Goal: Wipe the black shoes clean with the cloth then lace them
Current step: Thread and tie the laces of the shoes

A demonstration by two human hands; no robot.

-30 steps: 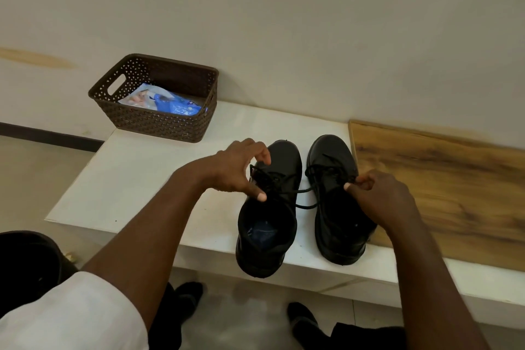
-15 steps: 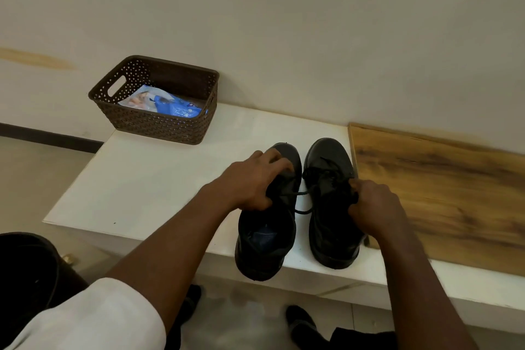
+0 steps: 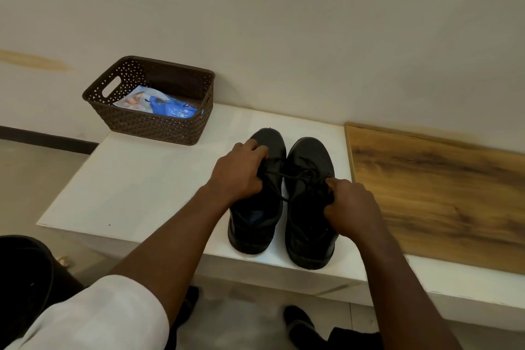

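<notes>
- Left hand [image 3: 241,176] curled over the lace area of the left shoe [image 3: 257,196], fingers closed around what looks like lace; thumb side hidden, so exact pinch can't be read.
- Right hand [image 3: 350,207] balled tight on the inner-top edge of the right shoe [image 3: 309,202], closed on lace ends or tongue, can't tell which, fingertips tucked under.
- Thin black lace [image 3: 287,176] runs taut-ish btwn the two hands, crossing the gap btwn the shoes, w/ a second strand looping lower.
- Handling call: lace is soft, limp, thin and black on black, so easy to lose; best pinched near its tip w/ thumb + forefinger. Shoes look light, upper semi-stiff, matte so not slippery; steady them at the collar or by the eyelets, not the toe.
- Both shoes sit side by side, toes to the wall, nearly touching, on the white bench [image 3: 147,187], heels near the front edge. Risk as I read it: a hard tug could drag one off.
- Pose: both forearms reach in from below, left one on a long diagonal w/ white sleeve at the elbow, right one steeper; wrists bent down.
- Brown basket [image 3: 153,128] well apart at back left, w/ a blue-white packet [image 3: 159,104] inside. No cloth clearly visible. Wood panel [image 3: 437,193] just right of the shoes.
</notes>
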